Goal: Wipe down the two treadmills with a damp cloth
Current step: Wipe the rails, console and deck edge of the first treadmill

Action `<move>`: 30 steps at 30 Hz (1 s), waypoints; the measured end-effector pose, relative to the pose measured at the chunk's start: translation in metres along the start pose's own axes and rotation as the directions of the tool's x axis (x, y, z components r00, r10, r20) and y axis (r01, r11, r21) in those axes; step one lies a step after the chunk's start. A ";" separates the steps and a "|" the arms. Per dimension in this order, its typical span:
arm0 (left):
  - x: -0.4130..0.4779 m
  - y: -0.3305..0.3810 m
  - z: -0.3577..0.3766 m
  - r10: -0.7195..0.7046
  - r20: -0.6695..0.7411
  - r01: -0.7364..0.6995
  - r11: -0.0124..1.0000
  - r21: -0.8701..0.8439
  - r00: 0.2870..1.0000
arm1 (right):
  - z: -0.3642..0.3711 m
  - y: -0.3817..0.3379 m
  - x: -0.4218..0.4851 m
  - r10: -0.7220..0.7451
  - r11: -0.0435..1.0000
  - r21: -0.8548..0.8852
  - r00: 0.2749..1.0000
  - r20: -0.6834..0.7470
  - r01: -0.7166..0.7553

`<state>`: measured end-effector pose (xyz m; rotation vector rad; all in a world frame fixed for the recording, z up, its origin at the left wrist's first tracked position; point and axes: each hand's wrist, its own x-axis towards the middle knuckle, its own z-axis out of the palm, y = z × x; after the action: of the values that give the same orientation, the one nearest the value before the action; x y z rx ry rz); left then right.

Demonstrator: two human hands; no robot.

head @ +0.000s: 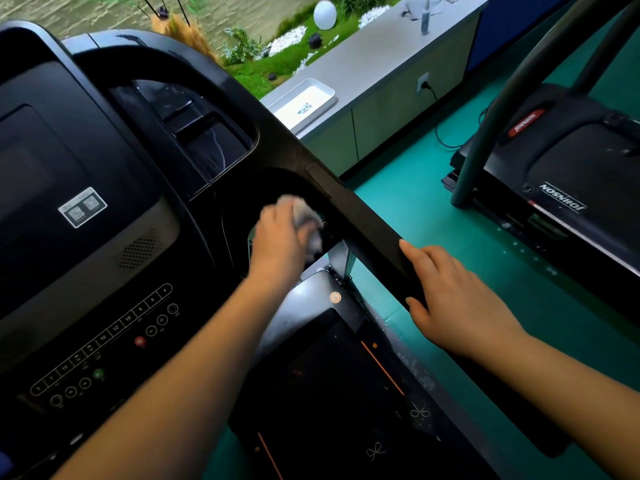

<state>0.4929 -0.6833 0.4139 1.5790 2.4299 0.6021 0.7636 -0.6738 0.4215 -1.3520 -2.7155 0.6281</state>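
Note:
I stand at a black treadmill whose console (79, 209) fills the left of the view. My left hand (277, 237) is closed on a pale bunched cloth (306, 216), pressed into the dark recess between the console and the right handrail. My right hand (453, 296) rests on the black handrail (363, 216), fingers curled over its edge. The belt (332, 386) lies below my arms. A second black treadmill (568, 174) stands at the right on the green floor.
A grey low cabinet (377, 74) runs along the back with a white tray (301, 102), a bottle (425, 19) and a wall socket with a cable. Behind it is a planted strip with a white globe lamp (325, 14). Green floor (422, 209) separates the two machines.

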 end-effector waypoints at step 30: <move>-0.106 -0.070 0.011 0.115 -0.074 -0.040 0.763 0.645 0.991 | 0.001 0.000 0.000 0.024 1.000 0.015 1.000 -0.018 -0.024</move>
<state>0.4832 -0.8011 0.3672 1.9212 2.8494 -0.1978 0.7636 -0.6742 0.4208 -1.3816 -2.6789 0.6332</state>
